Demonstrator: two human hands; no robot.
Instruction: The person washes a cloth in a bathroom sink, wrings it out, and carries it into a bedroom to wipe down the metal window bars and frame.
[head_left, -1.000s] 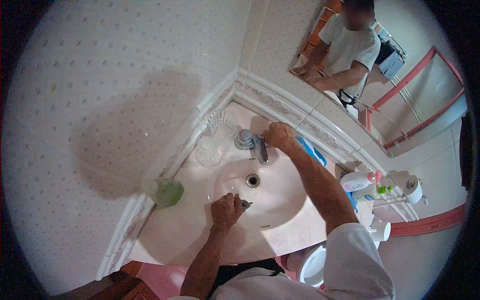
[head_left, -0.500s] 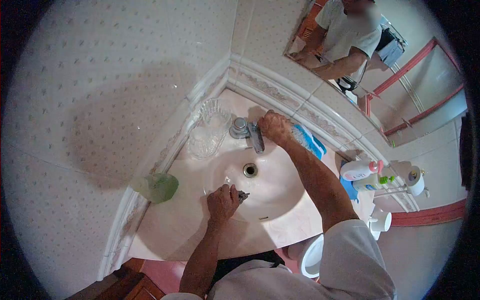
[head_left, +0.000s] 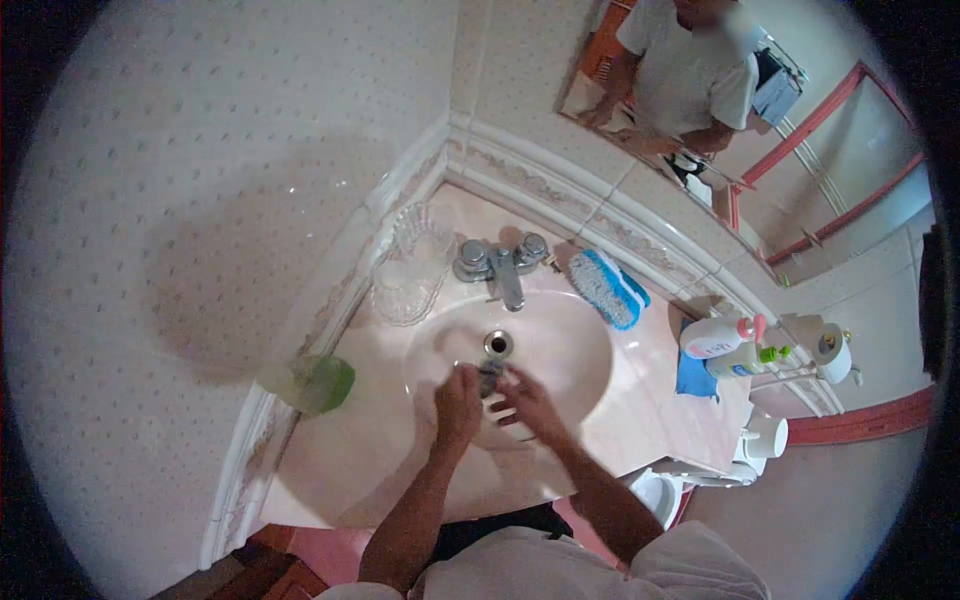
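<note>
Over the basin of the pink sink point(head_left: 570, 350), my left hand point(head_left: 459, 405) is closed around a small dark metallic piece point(head_left: 488, 380); what kind of piece it is I cannot tell. My right hand point(head_left: 530, 405) is beside it, slightly blurred, its fingers apart and the fingertips right at the piece. Just beyond both hands lies the round drain hole point(head_left: 498, 344). Behind that stands the chrome faucet point(head_left: 508, 280), with a knob on either side of its spout.
Ribbed clear glassware point(head_left: 408, 285) stands left of the faucet. A blue-and-white scrub brush point(head_left: 610, 288) lies to its right. Pump bottles point(head_left: 715, 338) rest on a blue cloth point(head_left: 692, 375) farther right. Green soap point(head_left: 325, 385) sits at the left edge. A mirror point(head_left: 690, 120) hangs above.
My right hand has left the faucet's right knob and come down beside my left hand at the basin. The left hand, still gripping the dark piece, has shifted slightly right.
</note>
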